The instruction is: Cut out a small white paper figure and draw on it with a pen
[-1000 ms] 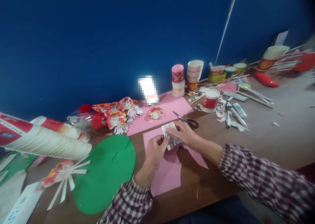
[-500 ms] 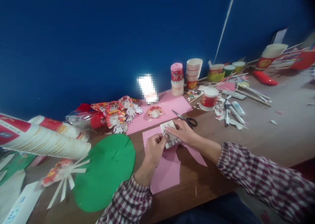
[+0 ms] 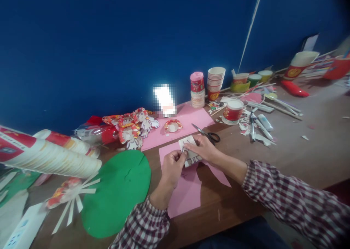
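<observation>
Between my two hands is a small white paper piece (image 3: 193,159) with dark lines drawn on it. My left hand (image 3: 173,166) pinches its left edge between thumb and fingers. From the right, my right hand (image 3: 205,148) grips the same piece, thumb across its face. Below them lies a cut sheet of pink paper (image 3: 186,198) on the brown table. Scissors with black handles (image 3: 210,135) rest just beyond my right hand. Farther back, a red-and-yellow ring (image 3: 173,125) sits on a second pink sheet (image 3: 197,121).
A green paper oval (image 3: 117,194) lies to the left, near a long stack of paper cups (image 3: 60,159). Paper lion figures (image 3: 131,126) are piled by the blue wall. A red cup (image 3: 232,112), paper scraps, pens and a glue tube (image 3: 265,122) spread at the right.
Both hands keep their hold on the white paper piece almost unmoved. The view shifts slightly up and back down; nothing on the table has visibly moved.
</observation>
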The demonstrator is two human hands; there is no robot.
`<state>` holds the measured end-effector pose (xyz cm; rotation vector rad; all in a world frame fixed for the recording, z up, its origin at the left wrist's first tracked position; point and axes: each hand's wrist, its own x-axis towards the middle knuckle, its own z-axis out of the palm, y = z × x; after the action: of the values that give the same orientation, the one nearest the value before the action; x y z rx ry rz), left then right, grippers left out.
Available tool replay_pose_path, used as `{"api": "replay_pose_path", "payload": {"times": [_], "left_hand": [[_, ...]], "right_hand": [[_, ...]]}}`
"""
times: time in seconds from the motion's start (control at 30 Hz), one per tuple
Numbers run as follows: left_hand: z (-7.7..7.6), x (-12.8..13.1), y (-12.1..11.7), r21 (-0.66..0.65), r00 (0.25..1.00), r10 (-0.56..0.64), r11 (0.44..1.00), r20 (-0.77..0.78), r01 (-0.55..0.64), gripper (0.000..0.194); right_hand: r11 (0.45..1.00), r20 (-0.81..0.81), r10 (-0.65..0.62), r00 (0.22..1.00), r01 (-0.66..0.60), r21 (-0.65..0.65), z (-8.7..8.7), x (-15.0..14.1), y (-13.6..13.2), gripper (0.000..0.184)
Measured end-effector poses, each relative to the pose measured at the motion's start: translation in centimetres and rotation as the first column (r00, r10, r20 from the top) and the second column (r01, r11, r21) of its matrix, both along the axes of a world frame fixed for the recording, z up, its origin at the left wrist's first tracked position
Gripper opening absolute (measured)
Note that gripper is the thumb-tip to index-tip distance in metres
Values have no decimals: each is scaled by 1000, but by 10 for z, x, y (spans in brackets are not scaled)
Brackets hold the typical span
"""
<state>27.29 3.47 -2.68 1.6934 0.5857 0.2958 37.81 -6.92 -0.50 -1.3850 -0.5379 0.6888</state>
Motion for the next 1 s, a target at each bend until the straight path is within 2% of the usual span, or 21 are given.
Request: {"api": "replay_pose_path", "payload": {"times": [0.5,1.0], "left_hand": [[-3,-1,0,-3,1000,8,1000,6,-8,39],[-3,-1,2,-7,1000,16,1000,13,-15,37]], "right_hand": [[1000,-41,-2,999,2,16,-4,1,1,38],[1000,-29,-8,1000,8,3,1,-1,1,37]]}}
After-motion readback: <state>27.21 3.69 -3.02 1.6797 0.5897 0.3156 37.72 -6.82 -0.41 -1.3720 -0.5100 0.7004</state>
